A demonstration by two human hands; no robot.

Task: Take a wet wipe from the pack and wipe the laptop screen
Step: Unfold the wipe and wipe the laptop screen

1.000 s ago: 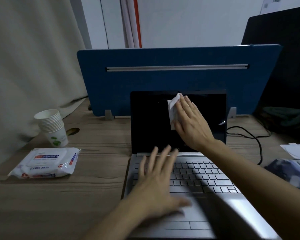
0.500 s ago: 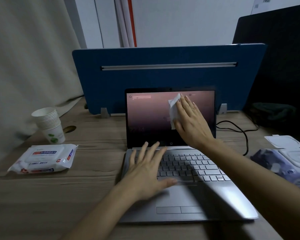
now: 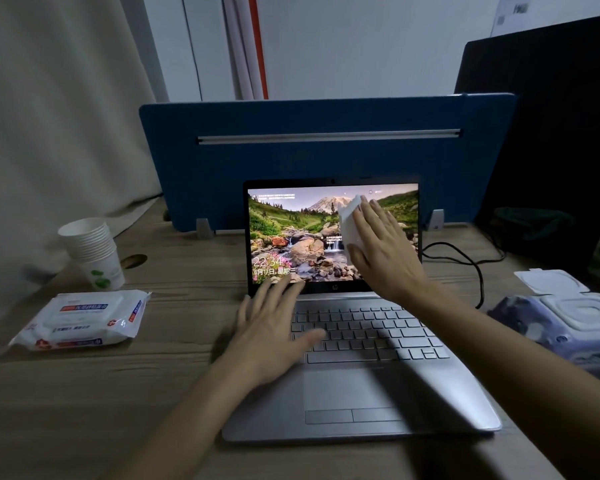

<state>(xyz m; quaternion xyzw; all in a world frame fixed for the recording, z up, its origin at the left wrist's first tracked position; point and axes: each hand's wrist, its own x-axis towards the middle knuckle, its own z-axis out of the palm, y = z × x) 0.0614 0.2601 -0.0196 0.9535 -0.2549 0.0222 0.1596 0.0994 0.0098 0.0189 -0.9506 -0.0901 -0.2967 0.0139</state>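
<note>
The wet wipe, a folded white sheet, lay flat against the right half of the laptop screen, pinned there under the right hand. That hand was spread open, palm to the glass, fingers straight and pointing up and to the left, with the wipe showing past the fingertips and along the thumb side; it pressed the sheet rather than pinching it. The screen was lit with a mountain and stream picture, a clock reading and a date line at its lower left. The left hand rested palm down on the left part of the keyboard, fingers fanned and loose, their tips reaching the lower bezel of the display, and it gripped nothing. The two hands were apart, the right one higher and farther back. The silver laptop sat open on a wooden desk, its lid upright in front of a blue divider panel.

To the left on the desk lay a white wipes pack with red and blue printing, its flap closed, and just behind it stood a stack of paper cups. At the right edge sat a second wipes pack, bluish, with its hard white lid flipped open. A black cable ran across the desk from behind the laptop's right side. A pale curtain hung at the left.
</note>
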